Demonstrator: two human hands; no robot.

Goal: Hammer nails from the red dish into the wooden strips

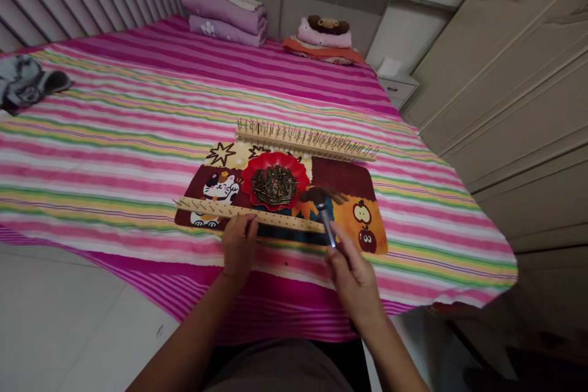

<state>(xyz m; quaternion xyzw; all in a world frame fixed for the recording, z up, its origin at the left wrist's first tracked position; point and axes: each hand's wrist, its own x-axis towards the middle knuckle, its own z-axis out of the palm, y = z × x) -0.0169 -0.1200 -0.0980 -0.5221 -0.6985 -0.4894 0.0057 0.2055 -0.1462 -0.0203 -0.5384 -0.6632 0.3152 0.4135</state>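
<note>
My right hand [356, 275] is wrapped round the handle of a claw hammer [327, 220], whose head is up over the right end of a wooden strip [285, 219]. Slanting nails stand in the left part of that strip, and rows of small holes or dots mark the rest. My left hand [239, 245] rests at the strip's near edge, thumb and fingers pinched together; anything small between them is too hard to make out. Just behind the strip sits a red scalloped bowl [247, 179] filled with loose nails [274, 185].
A second wooden strip [303, 145], bristling with nails, lies behind the bowl. Under the work is a patterned mat [349, 177] on a striped bedspread [114, 153]. Folded purple bedding [229, 15] and a pink-orange pile [324, 43] lie at the headboard; wooden wardrobe doors [519, 86] stand right.
</note>
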